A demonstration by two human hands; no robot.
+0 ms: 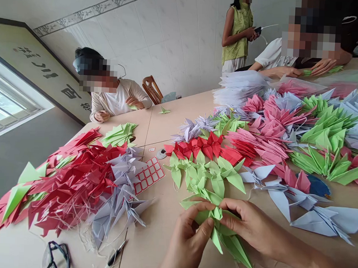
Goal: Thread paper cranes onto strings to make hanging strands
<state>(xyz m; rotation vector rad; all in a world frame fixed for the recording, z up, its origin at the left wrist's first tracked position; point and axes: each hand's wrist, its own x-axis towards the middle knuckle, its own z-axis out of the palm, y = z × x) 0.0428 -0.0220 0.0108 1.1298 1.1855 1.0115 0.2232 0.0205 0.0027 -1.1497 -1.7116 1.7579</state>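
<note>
My left hand [191, 236] and my right hand [246, 223] meet at the front of the table, both pinching one green folded paper crane [233, 247] between thumbs and fingertips. Its pointed wings stick out below my fingers, while its middle is partly hidden by them. Right behind my hands lies a row of green paper cranes [199, 171], the closest touching or nearly touching my left fingers. Beyond that row sit red paper cranes [206, 146]. Pale blue cranes [316, 205] lie to the right of my right hand.
A large heap of red cranes [77, 180] with loose strings covers the left side. Nearby are a sheet of red-bordered labels [149, 175], black-framed glasses [55, 257] and a pen-like tool [117, 254]. Many-coloured crane stacks [273, 115] fill the right. Two people sit folding green paper; another stands.
</note>
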